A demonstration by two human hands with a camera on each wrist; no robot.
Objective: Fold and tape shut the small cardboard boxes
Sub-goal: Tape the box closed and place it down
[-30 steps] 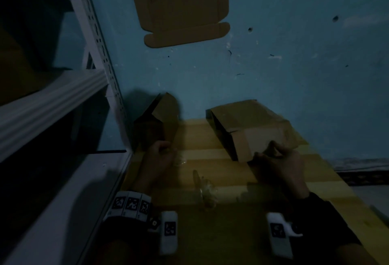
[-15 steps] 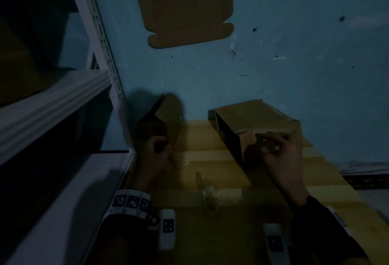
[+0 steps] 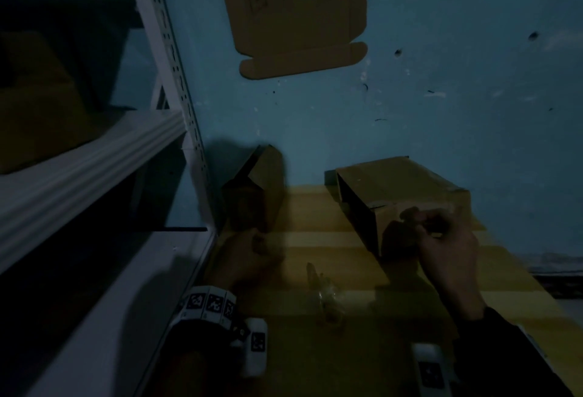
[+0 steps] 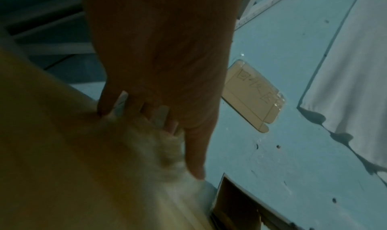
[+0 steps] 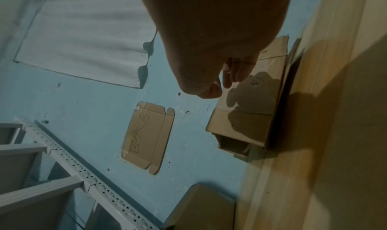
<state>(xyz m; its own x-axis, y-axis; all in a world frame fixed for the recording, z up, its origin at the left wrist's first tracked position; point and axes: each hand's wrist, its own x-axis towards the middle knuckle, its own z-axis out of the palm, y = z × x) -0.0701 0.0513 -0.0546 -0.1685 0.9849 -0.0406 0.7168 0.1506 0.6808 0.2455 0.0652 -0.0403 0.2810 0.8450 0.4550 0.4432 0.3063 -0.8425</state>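
Observation:
A brown cardboard box [image 3: 400,191] lies on its side on the wooden table [image 3: 315,239], its left end open. My right hand [image 3: 422,220] is at the box's near end, thumb and curled fingers pinching the upper edge of the folded flap; the right wrist view shows the hand [image 5: 220,87] casting its shadow on the box [image 5: 251,109]. A second box [image 3: 255,194] stands by the shelf post, one flap raised. Just in front of it my left hand [image 3: 255,248] rests on the table. In the left wrist view, its fingers [image 4: 104,107] and thumb are spread on the wood.
Crumpled clear tape [image 3: 325,295] lies on the table between my arms. A white metal shelf [image 3: 94,160] borders the table on the left. A flat cardboard piece [image 3: 296,11] is taped to the blue wall behind. The table's right edge [image 3: 536,286] drops off.
My right hand has swung the near end flap of the right box shut and now holds its upper edge. My left hand has stayed in front of the left box.

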